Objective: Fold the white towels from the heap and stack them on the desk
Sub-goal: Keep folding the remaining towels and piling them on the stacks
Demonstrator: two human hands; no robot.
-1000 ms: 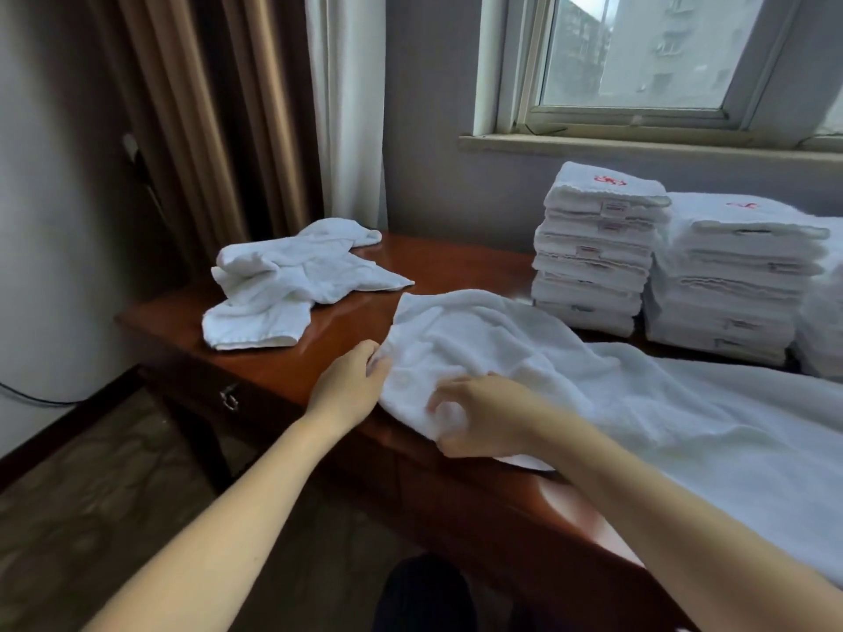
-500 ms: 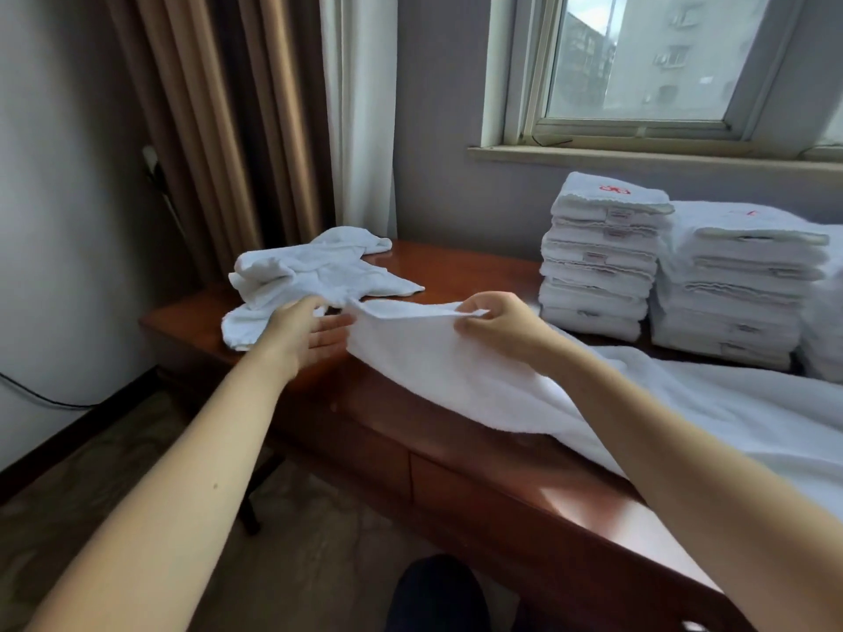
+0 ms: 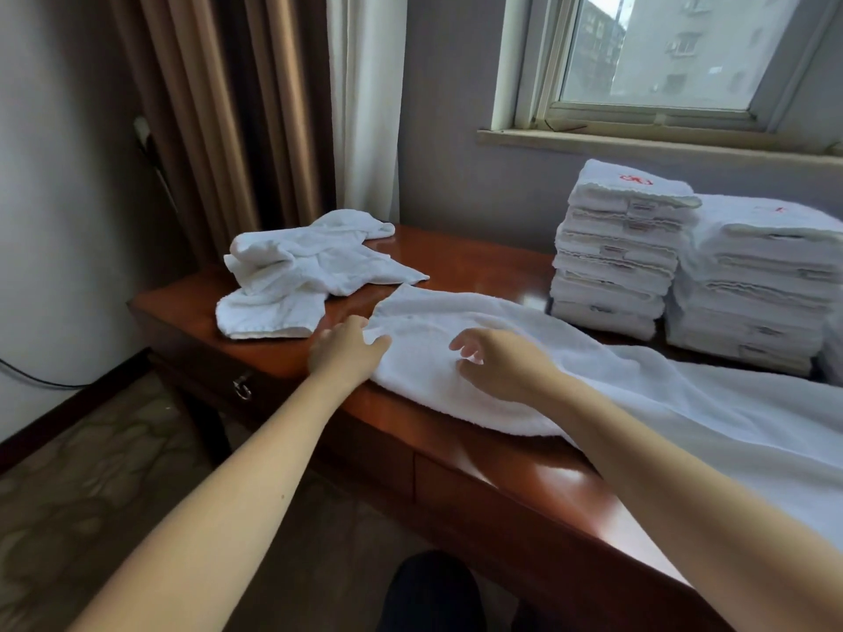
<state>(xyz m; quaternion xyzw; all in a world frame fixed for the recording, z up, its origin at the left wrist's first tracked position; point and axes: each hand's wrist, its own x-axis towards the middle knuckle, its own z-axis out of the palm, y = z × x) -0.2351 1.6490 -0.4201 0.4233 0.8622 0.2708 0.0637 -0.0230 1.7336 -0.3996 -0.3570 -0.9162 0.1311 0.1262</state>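
Note:
A large white towel (image 3: 638, 394) lies spread across the wooden desk (image 3: 460, 262), its left end folded over near the front edge. My left hand (image 3: 346, 351) rests at that left end, straight fingers touching the towel's edge. My right hand (image 3: 499, 364) sits just over the towel to the right, fingers loosely curled and holding nothing. A crumpled heap of white towels (image 3: 301, 266) lies at the desk's far left corner. Two stacks of folded white towels (image 3: 616, 253) (image 3: 757, 285) stand at the back right under the window.
Brown and white curtains (image 3: 255, 111) hang behind the heap. A drawer with a metal pull (image 3: 241, 389) is in the desk's front. A dark cable (image 3: 41, 380) runs along the left wall. My dark-clad knee (image 3: 433, 590) shows below.
Half a second ago both hands held the towel's end lifted. Now that end lies on the desk, both hands have let go and rest on or over it.

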